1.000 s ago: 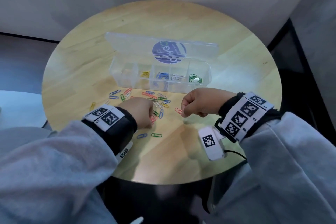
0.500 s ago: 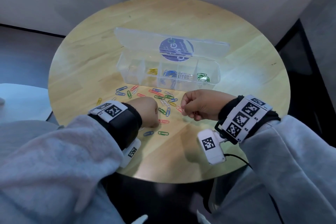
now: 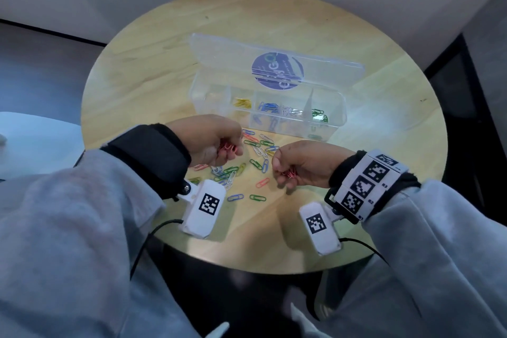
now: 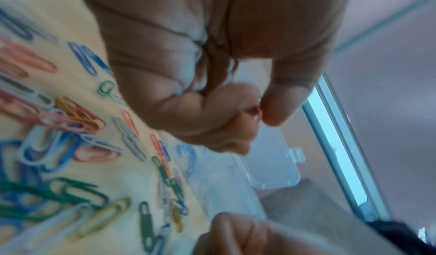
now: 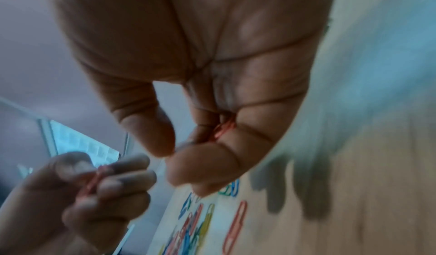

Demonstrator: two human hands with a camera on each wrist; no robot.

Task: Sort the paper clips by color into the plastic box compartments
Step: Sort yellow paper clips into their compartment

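The person is leaning over a round wooden table (image 3: 153,68), and both hands are busy with red clips. The left hand (image 3: 211,140), at centre left of the head view, is curling its fingers round a small bunch of red paper clips (image 3: 229,149); the right hand (image 3: 301,164), at centre right, is clamping its fingers on a second bunch of red clips (image 3: 290,173). In the right wrist view the red wire is showing tucked in the fold of the palm.

The plastic box (image 3: 337,121) is sitting open in the upper middle of the frame, its lid (image 3: 219,57) lying back behind it. Yellow clips (image 3: 242,103) are lying in the second compartment from the left, blue ones (image 3: 269,106) next to them, pale silvery ones (image 3: 291,111) after that, and green ones (image 3: 318,113) at the right end. The leftmost compartment is looking bare, so I am judging that the red ones are meant for it.

The sorting is looking well short of half done. A loose scatter of mixed clips (image 3: 255,156) is still lying between the hands and the box: green, blue, white, yellow and a few pink-red ones. The held red bunches are not yet in the box, and the scatter is waiting after them
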